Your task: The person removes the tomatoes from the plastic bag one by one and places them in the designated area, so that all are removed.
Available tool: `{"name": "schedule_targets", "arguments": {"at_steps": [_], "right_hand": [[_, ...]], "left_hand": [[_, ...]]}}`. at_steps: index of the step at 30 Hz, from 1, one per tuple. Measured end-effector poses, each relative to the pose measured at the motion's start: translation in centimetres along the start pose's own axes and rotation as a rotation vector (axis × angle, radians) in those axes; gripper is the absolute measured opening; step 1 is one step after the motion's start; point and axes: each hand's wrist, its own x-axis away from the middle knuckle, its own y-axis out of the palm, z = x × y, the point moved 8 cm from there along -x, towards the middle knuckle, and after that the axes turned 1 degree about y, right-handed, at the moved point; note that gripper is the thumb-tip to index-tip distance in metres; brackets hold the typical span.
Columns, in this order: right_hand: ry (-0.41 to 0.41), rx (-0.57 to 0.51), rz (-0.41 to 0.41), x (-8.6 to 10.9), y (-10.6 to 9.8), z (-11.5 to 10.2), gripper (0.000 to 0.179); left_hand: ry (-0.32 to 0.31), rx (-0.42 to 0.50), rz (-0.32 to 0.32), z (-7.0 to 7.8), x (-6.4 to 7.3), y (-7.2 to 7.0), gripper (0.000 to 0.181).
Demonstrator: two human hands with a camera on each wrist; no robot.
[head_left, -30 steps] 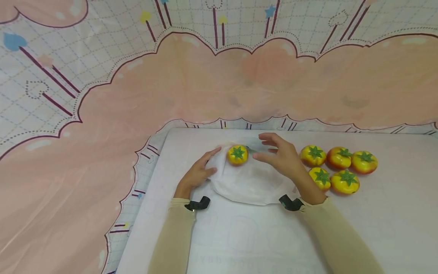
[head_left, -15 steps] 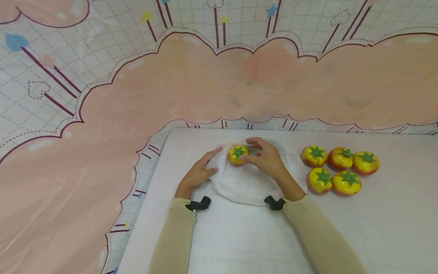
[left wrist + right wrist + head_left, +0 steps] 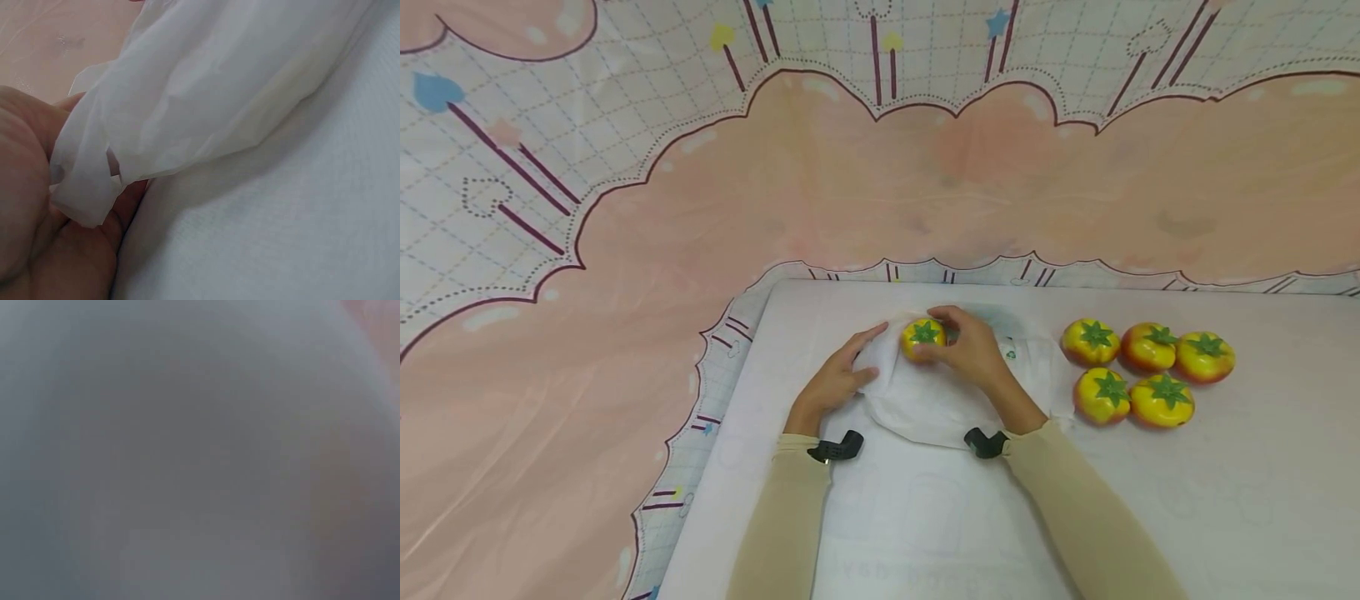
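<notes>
A glossy yellow-red tomato [image 3: 921, 335] with a green star-shaped top sits at the far left part of a white plastic bag [image 3: 917, 408]. My right hand [image 3: 973, 354] grips it from the right, thumb in front and fingers behind. At the bag's left edge my left hand [image 3: 835, 379] holds the thin plastic. In the left wrist view, a folded strip of the bag [image 3: 187, 94] lies between the thumb side and fingers of my left hand [image 3: 69, 262]. The right wrist view is a pale blur, so the tomato cannot be made out there.
Several more tomatoes [image 3: 1152, 347] lie grouped in two rows right of the bag. The white table [image 3: 1262, 483] ends at the left in a slanted edge. A pink and white patterned cloth [image 3: 887, 183] hangs behind it.
My right hand has moved left from beside the grouped tomatoes and closed its fingers on the tomato at the bag. The left hand stays at the bag's edge.
</notes>
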Motion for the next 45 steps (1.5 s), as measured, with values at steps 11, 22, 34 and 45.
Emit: {"name": "schedule_targets", "arguments": {"at_steps": [11,22,34,45], "right_hand": [[0.005,0.052,0.003,-0.31,0.82,0.65,0.07],[-0.03,0.074,0.019,-0.38,0.92,0.62,0.067],[-0.036,0.079,0.022,-0.34,0.82,0.47,0.064],[0.016,0.096,-0.009,0.02,0.09,0.7,0.064]], "left_hand": [[-0.013,-0.009,0.002,-0.17,-0.01,0.02,0.075],[-0.016,-0.01,0.006,-0.27,-0.07,0.11,0.075],[-0.021,-0.012,0.011,-0.27,-0.11,0.06,0.074],[0.019,-0.007,0.001,0.03,-0.15,0.08,0.076]]}}
